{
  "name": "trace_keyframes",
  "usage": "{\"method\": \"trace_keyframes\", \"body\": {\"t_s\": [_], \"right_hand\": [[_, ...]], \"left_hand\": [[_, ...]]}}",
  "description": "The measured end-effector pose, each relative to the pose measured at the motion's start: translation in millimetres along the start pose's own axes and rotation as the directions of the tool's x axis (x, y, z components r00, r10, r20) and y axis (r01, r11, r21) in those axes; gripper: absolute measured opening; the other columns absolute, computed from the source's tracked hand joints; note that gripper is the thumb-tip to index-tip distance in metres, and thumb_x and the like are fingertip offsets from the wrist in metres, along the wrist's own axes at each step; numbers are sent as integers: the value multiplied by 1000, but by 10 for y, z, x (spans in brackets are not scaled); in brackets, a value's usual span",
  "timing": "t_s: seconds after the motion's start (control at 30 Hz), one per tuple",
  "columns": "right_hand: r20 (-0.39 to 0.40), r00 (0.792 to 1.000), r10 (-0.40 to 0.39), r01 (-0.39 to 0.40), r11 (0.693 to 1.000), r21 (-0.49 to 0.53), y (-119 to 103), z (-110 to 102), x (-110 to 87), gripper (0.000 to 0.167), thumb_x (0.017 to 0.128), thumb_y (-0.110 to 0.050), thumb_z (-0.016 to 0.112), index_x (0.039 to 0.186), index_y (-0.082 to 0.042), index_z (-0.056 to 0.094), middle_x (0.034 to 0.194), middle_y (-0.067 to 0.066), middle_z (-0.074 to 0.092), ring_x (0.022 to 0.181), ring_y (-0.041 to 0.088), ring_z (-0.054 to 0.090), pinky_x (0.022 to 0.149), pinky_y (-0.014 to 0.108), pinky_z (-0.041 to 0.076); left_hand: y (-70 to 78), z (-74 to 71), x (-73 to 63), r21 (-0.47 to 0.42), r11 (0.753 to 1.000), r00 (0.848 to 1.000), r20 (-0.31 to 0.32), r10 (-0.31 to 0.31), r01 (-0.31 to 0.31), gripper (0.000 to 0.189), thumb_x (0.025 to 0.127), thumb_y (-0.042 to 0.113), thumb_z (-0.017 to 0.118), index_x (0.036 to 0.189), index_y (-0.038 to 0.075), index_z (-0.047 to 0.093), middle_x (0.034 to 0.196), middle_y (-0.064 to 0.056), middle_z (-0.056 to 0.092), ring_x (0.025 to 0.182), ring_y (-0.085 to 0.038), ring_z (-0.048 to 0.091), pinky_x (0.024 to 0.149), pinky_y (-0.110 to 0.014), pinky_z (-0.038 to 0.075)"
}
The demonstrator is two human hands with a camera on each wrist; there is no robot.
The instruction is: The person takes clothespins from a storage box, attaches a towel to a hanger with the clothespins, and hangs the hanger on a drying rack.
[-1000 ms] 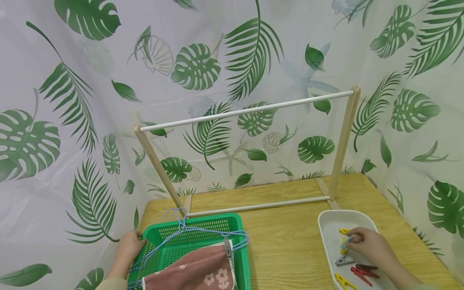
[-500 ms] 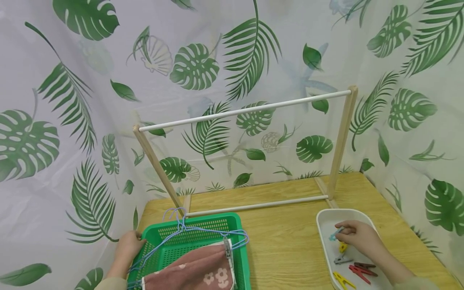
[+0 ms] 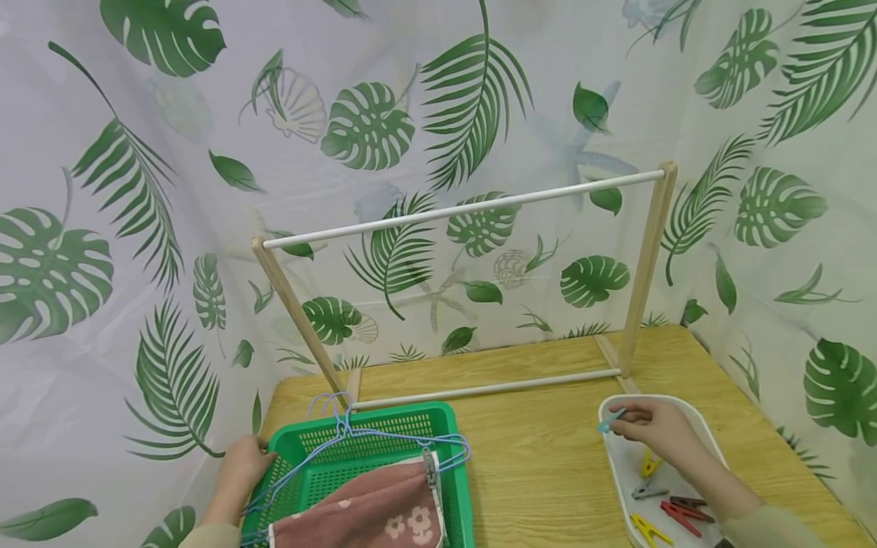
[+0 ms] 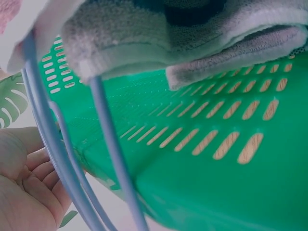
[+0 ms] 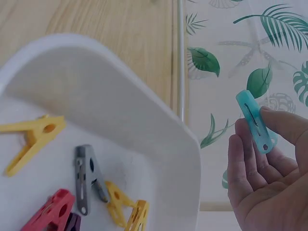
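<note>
My right hand is over the far left part of the white tray, pinching a light blue clothespin between thumb and fingers. At the green basket, my left hand holds the left rim; in the left wrist view its curled fingers lie beside the basket wall, behind hanger wires. Blue wire hangers lie across the basket. A pink towel with white flowers hangs from them, with a grey clothespin on its upper right corner.
Inside the tray lie a grey clothespin, a red one and several yellow ones. Behind basket and tray stands a wooden rack with a white top rail and a low bar. Leaf-print curtains surround the wooden table.
My right hand has lifted the light blue clothespin from among the others and carried it left and away, toward the tray's far left rim. The left hand has stayed at the basket.
</note>
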State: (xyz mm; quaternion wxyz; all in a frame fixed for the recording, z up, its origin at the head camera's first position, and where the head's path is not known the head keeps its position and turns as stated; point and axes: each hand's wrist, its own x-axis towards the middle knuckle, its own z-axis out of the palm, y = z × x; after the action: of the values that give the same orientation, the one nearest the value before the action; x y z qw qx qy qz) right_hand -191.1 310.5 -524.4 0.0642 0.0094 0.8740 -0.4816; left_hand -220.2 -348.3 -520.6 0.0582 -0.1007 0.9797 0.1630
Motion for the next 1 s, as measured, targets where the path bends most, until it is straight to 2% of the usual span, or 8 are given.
{"method": "trace_keyframes", "body": {"t_s": [0.27, 0.53, 0.8, 1.0], "right_hand": [[1, 1000, 14, -14, 999, 51, -146, 69, 34, 42, 103, -17, 73, 133, 12, 65, 102, 11, 80, 82, 4, 74, 74, 24, 64], [22, 1000, -13, 10, 992, 128, -168, 222, 41, 42, 102, -13, 72, 133, 14, 63, 100, 9, 80, 81, 1, 72, 78, 28, 66], [45, 997, -55, 46, 983, 180, -269, 338, 32, 42, 102, -10, 72, 133, 17, 62, 102, 13, 80, 82, 2, 74, 78, 24, 66], [56, 996, -67, 55, 980, 192, -377, 394, 35, 44, 102, -13, 72, 134, 15, 62, 103, 10, 78, 84, 3, 74, 80, 25, 66]], "left_hand": [[16, -1, 8, -7, 1000, 1000, -2, 5, -5, 33, 93, 9, 74, 110, -18, 69, 110, -34, 73, 110, -53, 68, 97, -61, 57], [11, -7, 19, -27, 999, 1000, 13, -29, 29, 34, 94, 10, 73, 113, -18, 68, 112, -34, 72, 109, -52, 68, 97, -61, 56], [29, -25, 4, -8, 1000, 1000, 16, -24, 24, 35, 94, 10, 73, 113, -18, 68, 110, -33, 73, 109, -51, 69, 97, -61, 57], [13, -15, -6, -5, 1000, 1000, -4, -1, 1, 33, 93, 10, 74, 110, -17, 69, 109, -33, 73, 107, -52, 69, 95, -61, 58]]}}
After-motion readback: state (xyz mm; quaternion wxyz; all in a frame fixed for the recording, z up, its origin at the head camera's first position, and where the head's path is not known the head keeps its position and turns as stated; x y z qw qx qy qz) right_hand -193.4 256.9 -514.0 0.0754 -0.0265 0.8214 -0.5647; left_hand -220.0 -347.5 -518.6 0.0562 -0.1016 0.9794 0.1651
